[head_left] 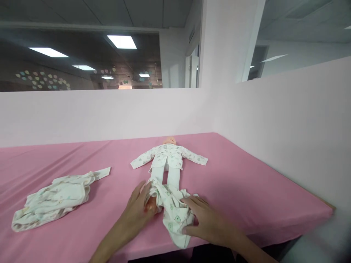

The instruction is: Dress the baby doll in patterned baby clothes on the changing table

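Note:
A baby doll in a white printed long-sleeved top (168, 157) and white leggings (173, 178) lies on its back, head at the far side and arms spread. White printed baby pants (177, 215) are bunched around its lower legs. The doll's bare foot (151, 205) shows beside my left hand (138, 204), whose fingers curl over the pants at the left leg; its thumb is hidden. My right hand (204, 219) has the pants fabric between thumb and fingers at the right leg, with the loose end hanging toward the near table edge.
A folded white printed baby garment (60, 193) lies to the left on the pink-covered table (246, 190). White walls (109, 113) with windows border the table at the back and right. The table's near edge is just below my hands.

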Demonstrator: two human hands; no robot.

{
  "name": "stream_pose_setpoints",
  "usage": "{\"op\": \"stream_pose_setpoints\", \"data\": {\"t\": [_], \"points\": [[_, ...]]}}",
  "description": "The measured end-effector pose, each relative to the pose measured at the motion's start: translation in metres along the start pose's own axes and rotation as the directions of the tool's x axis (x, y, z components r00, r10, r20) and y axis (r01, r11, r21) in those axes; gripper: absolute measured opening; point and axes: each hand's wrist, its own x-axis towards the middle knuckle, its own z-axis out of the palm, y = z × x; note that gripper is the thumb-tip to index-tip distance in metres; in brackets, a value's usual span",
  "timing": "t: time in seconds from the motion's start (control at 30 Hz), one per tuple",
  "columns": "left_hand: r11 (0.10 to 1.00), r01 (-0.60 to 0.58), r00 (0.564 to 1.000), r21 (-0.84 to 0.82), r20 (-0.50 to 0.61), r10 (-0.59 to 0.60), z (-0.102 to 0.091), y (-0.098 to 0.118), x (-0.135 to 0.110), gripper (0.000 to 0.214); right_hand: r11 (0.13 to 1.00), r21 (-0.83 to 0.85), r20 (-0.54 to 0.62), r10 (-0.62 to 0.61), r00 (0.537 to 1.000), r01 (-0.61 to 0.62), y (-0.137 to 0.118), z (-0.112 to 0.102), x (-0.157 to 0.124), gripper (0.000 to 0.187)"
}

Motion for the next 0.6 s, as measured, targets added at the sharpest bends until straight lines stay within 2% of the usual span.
{"op": "stream_pose_setpoints", "data": {"t": [0.1, 0.13, 0.2, 0.3, 0.37, 0.4, 0.47, 0.53, 0.6], "points": [[0.990, -0.125, 0.984, -0.062, 0.118, 0.132, -0.025, 0.029, 0.019, 0.047, 1.000, 0.027, -0.050, -0.004, 0.999, 0.006, 0.004, 0.003, 0.001, 0.021], [0.983, -0.166, 0.969, -0.079, 0.173, 0.178, -0.030, 0.041, 0.027, 0.043, 0.998, 0.060, -0.064, -0.012, 0.998, 0.016, 0.005, 0.003, 0.003, 0.013], [0.969, -0.227, 0.914, -0.094, 0.323, 0.245, -0.033, 0.060, 0.041, 0.036, 0.988, 0.153, -0.095, -0.012, 0.995, 0.026, 0.007, 0.003, 0.009, 0.019], [0.968, -0.236, 0.787, -0.091, 0.567, 0.245, -0.024, 0.075, 0.054, 0.032, 0.948, 0.317, -0.180, 0.082, 0.980, -0.021, 0.016, 0.000, 0.018, 0.018], [0.973, -0.210, 0.739, -0.092, 0.637, 0.219, -0.016, 0.075, 0.056, 0.033, 0.902, 0.424, -0.205, 0.177, 0.962, -0.076, 0.024, -0.001, 0.023, 0.014], [0.973, -0.208, 0.735, -0.095, 0.642, 0.220, -0.013, 0.074, 0.055, 0.034, 0.874, 0.475, -0.201, 0.220, 0.954, -0.102, 0.029, -0.002, 0.025, 0.014], [0.969, -0.224, 0.754, -0.104, 0.612, 0.240, -0.012, 0.071, 0.054, 0.033, 0.830, 0.538, -0.178, 0.280, 0.943, -0.145, 0.038, -0.002, 0.027, 0.013], [0.966, -0.221, 0.780, -0.132, 0.571, 0.256, -0.015, 0.070, 0.053, 0.029, 0.828, 0.533, -0.167, 0.305, 0.938, -0.175, 0.043, -0.003, 0.027, 0.012], [0.965, -0.164, 0.809, -0.206, 0.532, 0.251, -0.022, 0.071, 0.055, 0.026, 0.847, 0.508, -0.161, 0.274, 0.948, -0.158, 0.041, -0.009, 0.024, 0.012]]}}
